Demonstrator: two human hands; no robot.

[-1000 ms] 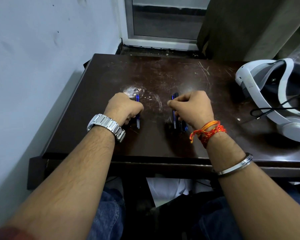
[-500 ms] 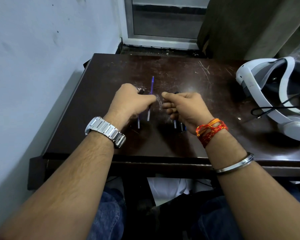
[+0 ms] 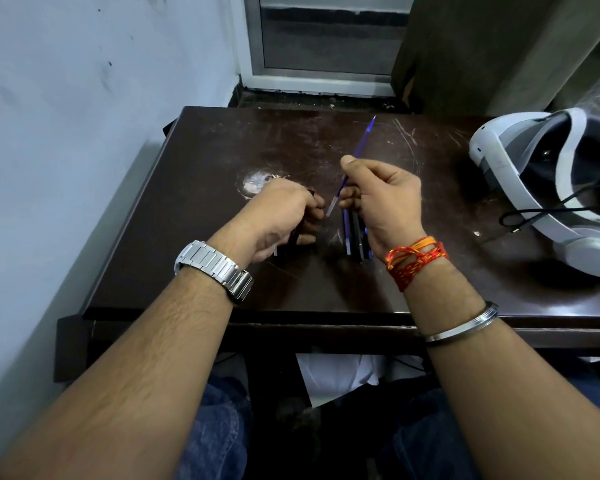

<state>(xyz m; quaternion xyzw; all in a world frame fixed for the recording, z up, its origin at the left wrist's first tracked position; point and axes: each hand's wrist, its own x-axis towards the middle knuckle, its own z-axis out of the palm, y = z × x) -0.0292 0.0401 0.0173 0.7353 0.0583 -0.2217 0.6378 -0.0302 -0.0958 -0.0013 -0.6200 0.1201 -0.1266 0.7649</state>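
We sit at a dark, scratched table [image 3: 205,209] that fills the mid of the view, w/ a pale wall [image 3: 66,133] at 9 o'clock. At 3 o'clock on the table lies a white headset [image 3: 499,161], and a black cable [image 3: 541,211] loops out of it toward 9. Both our forearms come in from 6 o'clock and meet near the table's centre. Our right hand [image 3: 385,195] is curled, thumb on top, and pinches a thin blue refill [image 3: 361,147] btwn thumb and fingers. The refill is off the table and slanted, blue end toward 1 o'clock, pale end toward 7, right by the left hand's fingertips; touching or not, we can't tell. Our left hand [image 3: 278,213], just beside the right at its 9 o'clock, is closed round a dark pen barrel [image 3: 296,233], mostly hidden in the fist. Below the right hand, at its 6 o'clock, a small bunch of pens [image 3: 354,237] lies flat on the table, side by side, running 12 to 6. Wrists: steel watch [image 3: 212,268] on the left, red-orange thread [image 3: 414,259] and steel bangle [image 3: 461,323] on the right.
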